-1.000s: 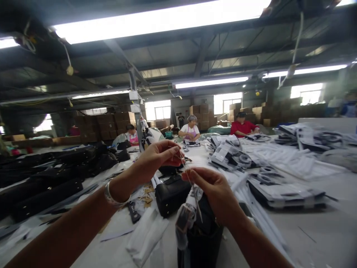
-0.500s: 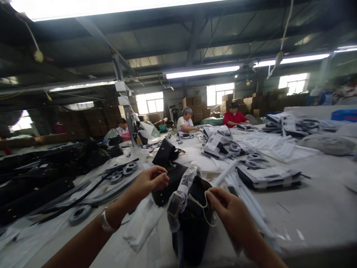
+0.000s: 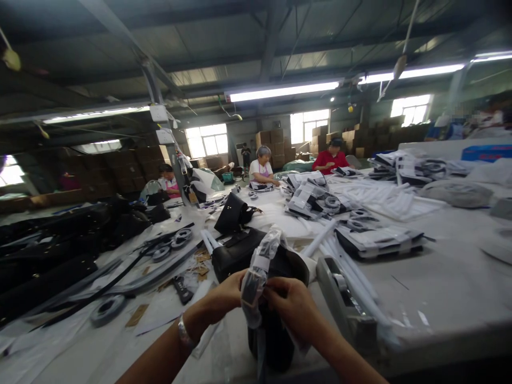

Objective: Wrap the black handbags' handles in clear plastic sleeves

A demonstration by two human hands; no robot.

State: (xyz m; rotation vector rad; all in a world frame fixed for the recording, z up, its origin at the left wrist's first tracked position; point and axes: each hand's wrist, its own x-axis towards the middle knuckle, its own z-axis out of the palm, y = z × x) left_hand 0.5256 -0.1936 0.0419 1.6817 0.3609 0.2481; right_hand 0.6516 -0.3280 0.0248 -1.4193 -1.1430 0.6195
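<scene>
A black bag stands upright in front of me at the table's near side. Its curved handle is wrapped in clear plastic and white tape. From the left, my left hand reaches to the handle, its fingertips hidden behind the wrapping. My right hand is at the handle's other side, thumb and fingers pinched together; whatever is between them is hidden. Just beyond lies another black bag, below an upright black leather piece.
Right of the bag stands a grey tape dispenser, beside white tubes. Wrapped flat bags lie farther right. Tape rolls and black bags are on the left. Co-workers sit across the table.
Both hands have come together at the wrapped handle. The white cord that my right hand pinched is now out of sight. The view has shifted, showing the tape dispenser more fully.
</scene>
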